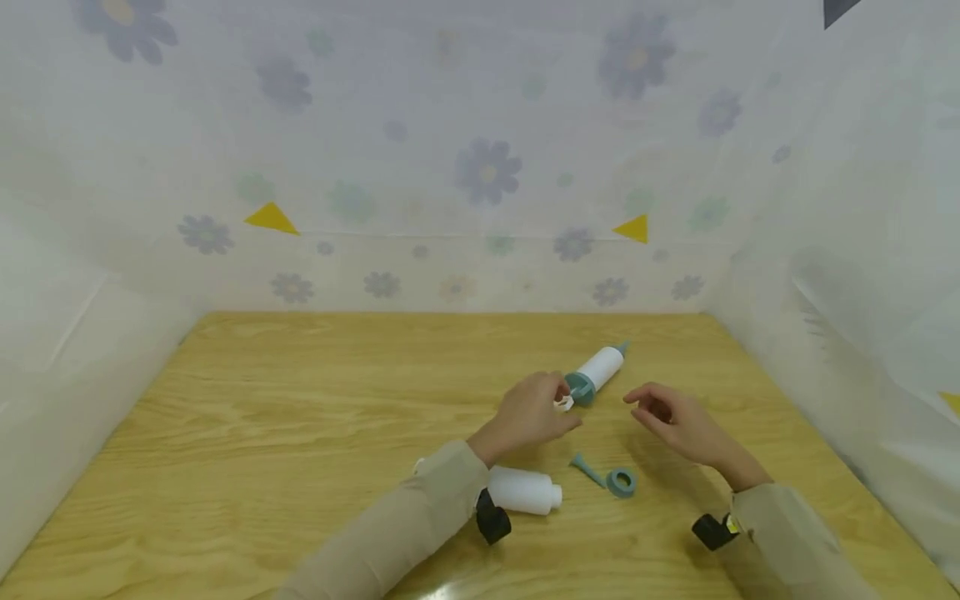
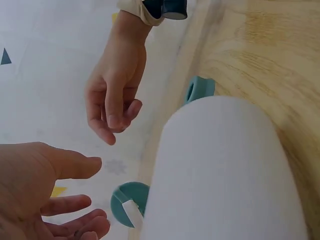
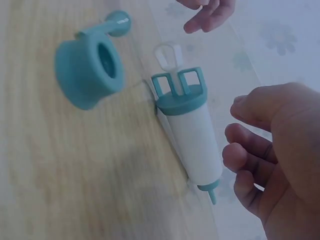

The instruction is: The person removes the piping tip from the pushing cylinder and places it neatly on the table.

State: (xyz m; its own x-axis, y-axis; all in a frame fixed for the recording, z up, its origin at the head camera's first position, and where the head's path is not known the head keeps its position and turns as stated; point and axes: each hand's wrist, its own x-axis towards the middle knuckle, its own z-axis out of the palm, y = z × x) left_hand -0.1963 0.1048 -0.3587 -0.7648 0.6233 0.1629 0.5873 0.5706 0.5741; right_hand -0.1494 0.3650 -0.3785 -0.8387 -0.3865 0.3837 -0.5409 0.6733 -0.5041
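A decorating syringe [image 1: 602, 367] with a white barrel, a teal cap and a teal tip lies on the table, tip pointing away to the right. Its white plunger handle [image 3: 169, 56] sticks out of the cap, between two teal finger loops. My left hand [image 1: 534, 408] hovers beside that handle, its thumb and fingers apart and holding nothing in the left wrist view. To the right of the syringe, my right hand [image 1: 678, 425] hangs loosely curled, with nothing in it. The right wrist view shows a gap between its fingertips and the barrel.
A white bottle [image 1: 522, 490] lies on its side, partly hidden by my left sleeve. Right of it are a teal ring [image 1: 621, 482] and a slim teal nozzle [image 1: 587, 470] with a flared end. Flower-patterned sheeting [image 1: 487, 275] walls the wooden table [image 1: 300, 383] at the back and sides.
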